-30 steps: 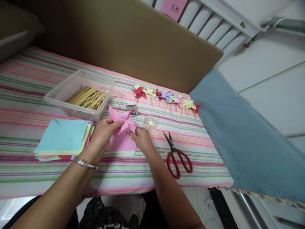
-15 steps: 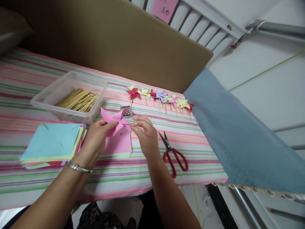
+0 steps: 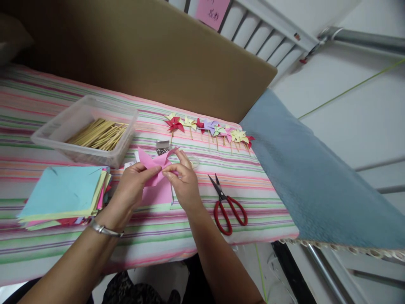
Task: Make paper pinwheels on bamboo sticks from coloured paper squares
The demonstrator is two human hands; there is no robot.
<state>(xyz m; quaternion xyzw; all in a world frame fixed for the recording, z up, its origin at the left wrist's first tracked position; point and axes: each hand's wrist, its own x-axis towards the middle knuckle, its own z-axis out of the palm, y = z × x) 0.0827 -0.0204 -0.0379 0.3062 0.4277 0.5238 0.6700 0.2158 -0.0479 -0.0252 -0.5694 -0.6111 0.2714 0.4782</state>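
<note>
A pink paper pinwheel [image 3: 152,162] is held up above the table between my two hands. My left hand [image 3: 133,179] is closed on its left side, the thumb pressing near the middle. My right hand [image 3: 183,177] pinches at the pinwheel's centre and right side; whether something small is also between those fingertips I cannot tell. Below lies a flat pink paper square [image 3: 160,193], partly covered by the pinwheel and my left hand. Just behind the pinwheel stands a small open box [image 3: 162,147] of tiny metal pieces. Red-handled scissors [image 3: 223,200] lie with blades parted, right of my right hand.
A clear plastic tub [image 3: 50,139] of wooden sticks [image 3: 101,134] stands at the left. In front of it is a stack of coloured paper squares [image 3: 63,188]. Several finished pinwheels [image 3: 209,126] lie in a row along a cardboard panel [image 3: 152,59]. Blue cloth [image 3: 303,169] hangs at the right.
My right hand has moved from the pinwheel's right tip in to its centre. The pinwheel has tilted slightly. The whole view has shifted a little.
</note>
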